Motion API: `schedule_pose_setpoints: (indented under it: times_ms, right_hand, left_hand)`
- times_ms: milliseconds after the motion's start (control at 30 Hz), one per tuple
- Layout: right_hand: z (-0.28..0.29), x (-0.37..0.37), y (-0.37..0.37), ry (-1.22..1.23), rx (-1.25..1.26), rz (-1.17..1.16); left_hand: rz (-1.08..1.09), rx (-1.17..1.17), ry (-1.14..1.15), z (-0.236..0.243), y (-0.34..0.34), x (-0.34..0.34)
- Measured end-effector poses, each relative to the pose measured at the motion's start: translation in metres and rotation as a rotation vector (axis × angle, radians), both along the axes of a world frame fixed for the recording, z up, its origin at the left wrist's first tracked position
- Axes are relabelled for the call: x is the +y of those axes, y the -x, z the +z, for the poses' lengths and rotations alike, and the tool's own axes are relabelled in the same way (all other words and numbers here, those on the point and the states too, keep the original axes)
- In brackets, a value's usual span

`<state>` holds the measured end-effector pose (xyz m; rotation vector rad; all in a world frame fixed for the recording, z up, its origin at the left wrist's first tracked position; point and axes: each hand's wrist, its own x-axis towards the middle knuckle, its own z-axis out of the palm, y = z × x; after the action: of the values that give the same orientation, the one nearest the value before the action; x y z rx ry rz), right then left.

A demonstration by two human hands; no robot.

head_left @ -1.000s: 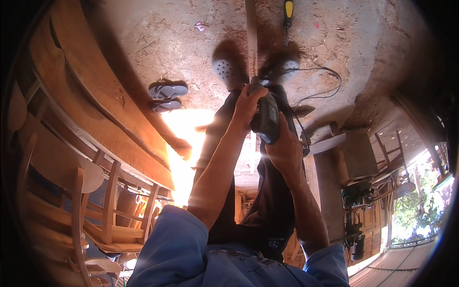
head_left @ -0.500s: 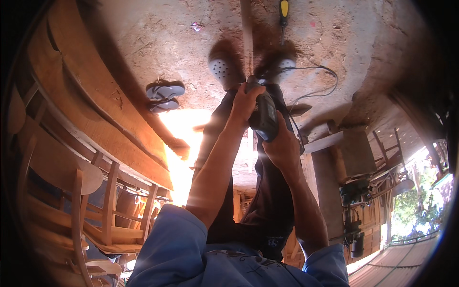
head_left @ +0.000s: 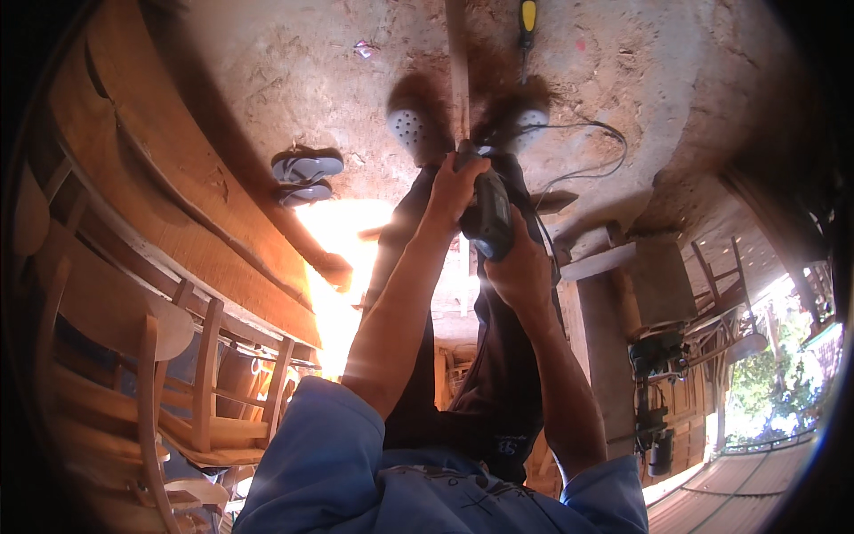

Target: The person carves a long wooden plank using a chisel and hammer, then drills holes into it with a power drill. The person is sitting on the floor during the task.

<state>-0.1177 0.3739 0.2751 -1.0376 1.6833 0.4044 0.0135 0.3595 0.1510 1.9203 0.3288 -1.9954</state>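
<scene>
Both my hands hold a dark handheld power tool whose exact kind I cannot make out. My left hand is wrapped round its far end, while my right hand grips the near end. The tool sits over a long narrow wooden strip running away from me between my feet. Where tool and strip meet is hidden by the tool and my left hand. A black cord loops over the floor on the right.
A screwdriver with a yellow and black handle lies at the far side. Grey flip-flops rest left of my perforated clogs. Long wooden boards and wooden chairs line the left; dark machinery stands at right.
The tool and both hands have shifted very slightly to the left, the right hand most. My grip stays the same on both ends.
</scene>
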Motion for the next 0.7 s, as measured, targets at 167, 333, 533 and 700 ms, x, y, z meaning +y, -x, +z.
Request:
schedule_pose_setpoints:
  times_ms: [167,333,533,700]
  right_hand:
    - [-0.003,-0.002,0.0,0.012,0.001,0.017]
    - [-0.007,-0.005,-0.002,-0.023,0.032,0.076]
    - [-0.014,-0.006,-0.002,-0.006,0.025,0.082]
    - [-0.02,-0.005,-0.002,0.022,0.029,0.11]
  left_hand:
    - [0.042,0.052,-0.004,-0.009,-0.002,0.002]
    - [-0.007,0.026,0.002,-0.016,-0.005,0.005]
    - [-0.017,0.002,0.03,-0.025,-0.005,0.009]
    - [0.026,0.013,0.003,-0.03,-0.005,0.012]
